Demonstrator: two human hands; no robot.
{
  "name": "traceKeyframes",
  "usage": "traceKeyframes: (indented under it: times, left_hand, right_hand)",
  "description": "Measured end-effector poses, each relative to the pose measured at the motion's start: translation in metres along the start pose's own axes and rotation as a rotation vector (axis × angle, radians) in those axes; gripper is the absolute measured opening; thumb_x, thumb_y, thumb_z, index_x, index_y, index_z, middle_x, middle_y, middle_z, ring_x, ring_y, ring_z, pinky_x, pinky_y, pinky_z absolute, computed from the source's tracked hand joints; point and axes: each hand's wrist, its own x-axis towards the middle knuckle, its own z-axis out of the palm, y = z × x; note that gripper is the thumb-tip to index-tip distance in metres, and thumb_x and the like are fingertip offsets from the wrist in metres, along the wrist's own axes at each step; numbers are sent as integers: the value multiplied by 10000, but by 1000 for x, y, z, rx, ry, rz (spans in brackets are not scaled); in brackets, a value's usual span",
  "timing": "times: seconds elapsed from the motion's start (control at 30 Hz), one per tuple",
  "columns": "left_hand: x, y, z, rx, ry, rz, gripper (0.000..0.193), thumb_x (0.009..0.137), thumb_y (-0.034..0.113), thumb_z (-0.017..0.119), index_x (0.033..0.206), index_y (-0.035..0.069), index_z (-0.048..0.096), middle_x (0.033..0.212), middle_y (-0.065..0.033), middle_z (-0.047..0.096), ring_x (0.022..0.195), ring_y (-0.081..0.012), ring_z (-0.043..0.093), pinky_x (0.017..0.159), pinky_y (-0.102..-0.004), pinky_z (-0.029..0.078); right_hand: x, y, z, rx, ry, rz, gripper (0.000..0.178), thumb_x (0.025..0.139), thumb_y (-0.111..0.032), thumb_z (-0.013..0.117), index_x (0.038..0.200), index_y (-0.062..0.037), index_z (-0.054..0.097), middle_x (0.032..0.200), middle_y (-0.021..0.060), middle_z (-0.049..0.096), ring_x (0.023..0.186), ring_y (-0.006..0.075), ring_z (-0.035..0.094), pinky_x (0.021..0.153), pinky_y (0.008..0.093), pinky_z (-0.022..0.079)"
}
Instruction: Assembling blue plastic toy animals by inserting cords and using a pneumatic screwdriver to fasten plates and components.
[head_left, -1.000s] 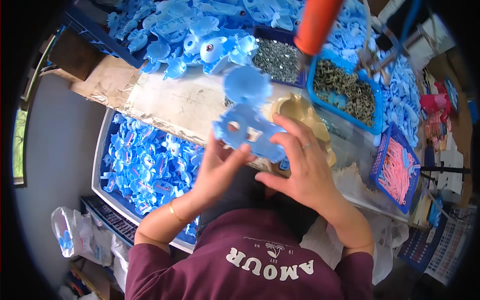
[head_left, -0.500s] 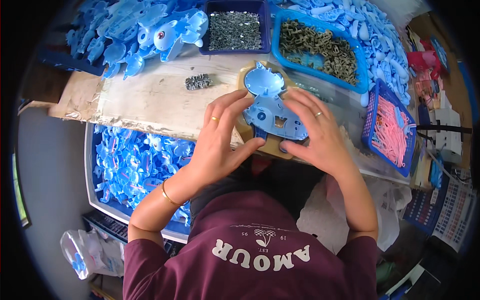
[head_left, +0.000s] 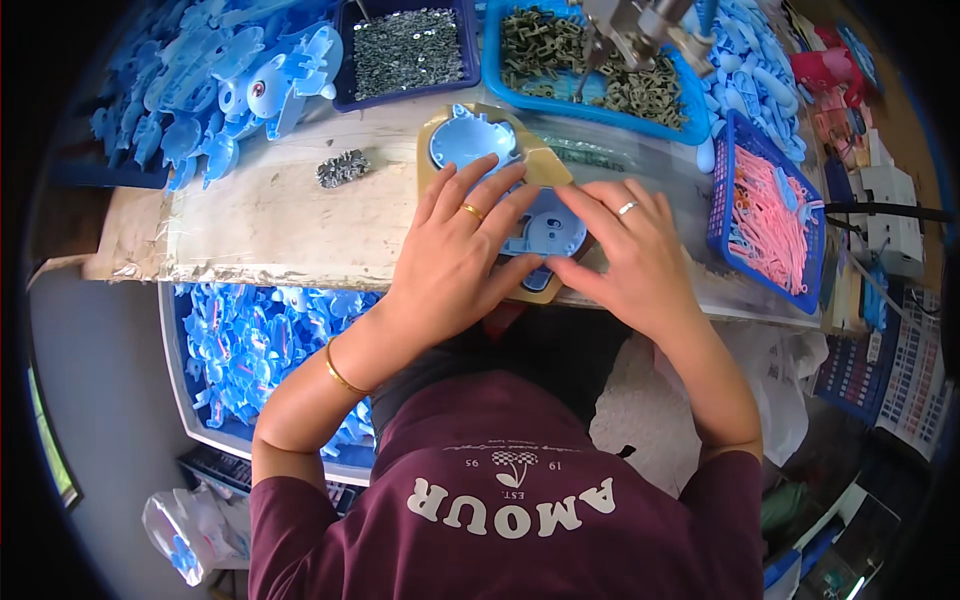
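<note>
A light-blue plastic shell (head_left: 465,137) with a round bowl-shaped part lies in a tan fixture (head_left: 432,165) at the table's near edge. My left hand (head_left: 450,235) lies across its middle, fingers spread and thumb at the near side, hiding much of it. At the right, my right hand (head_left: 635,255) has its thumb and forefinger around the edge of a rounded blue portion (head_left: 555,228) with a circular feature. Whether that portion is a separate piece, I cannot tell. The fingers' exact contact underneath is hidden.
Beyond the fixture stand a dark tray of small silvery parts (head_left: 410,50) and a blue basket of brownish metal pieces (head_left: 545,48). Metal machinery (head_left: 640,25) hangs over the basket. A pile of silvery parts (head_left: 343,168) lies left; a basket of pink strips (head_left: 770,230) stands right.
My left hand has moved over the shell and now covers its middle. My right hand has drawn closer to it. The view has shifted, bringing metal machinery into sight at the top.
</note>
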Motion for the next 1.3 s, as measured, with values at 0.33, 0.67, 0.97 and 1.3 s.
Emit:
traceKeyframes:
  times: [0.33, 0.67, 0.97, 1.3]
  left_hand:
    - [3, 1, 0, 21, -27, 23, 531, 837, 303, 732, 1291, 67, 589, 1341, -98, 566, 1282, -313, 502, 1121, -505, 357]
    - [-1, 0, 4, 85, -18, 55, 407, 846, 300, 733, 1181, 83, 652, 1347, -73, 562, 1297, -310, 485, 1123, -488, 360]
    - [-1, -3, 6, 73, -12, 45, 379, 845, 305, 739, 1145, 86, 668, 1359, -67, 558, 1311, -308, 473, 1129, -488, 353]
    - [18, 8, -15, 17, -25, 51, 545, 838, 318, 759, 1298, 82, 586, 1251, -102, 629, 1261, -353, 510, 1103, -494, 377]
  right_hand:
    - [1, -5, 1, -169, -30, -6, 595, 711, -277, 822, 1236, -79, 625, 1112, 20, 610, 1040, 227, 561, 851, 377, 401]
    - [46, 106, -33, 98, 197, 275, 214, 897, -181, 687, 1083, -81, 719, 1003, 121, 694, 887, 257, 677, 764, 397, 539]
    - [89, 168, -13, -209, -26, 362, 156, 889, -223, 678, 949, -81, 709, 868, 69, 678, 764, 211, 643, 687, 345, 509]
    - [63, 121, -59, 801, -58, 477, 159, 914, -229, 690, 979, -84, 677, 853, -28, 656, 764, 54, 586, 662, 223, 453]
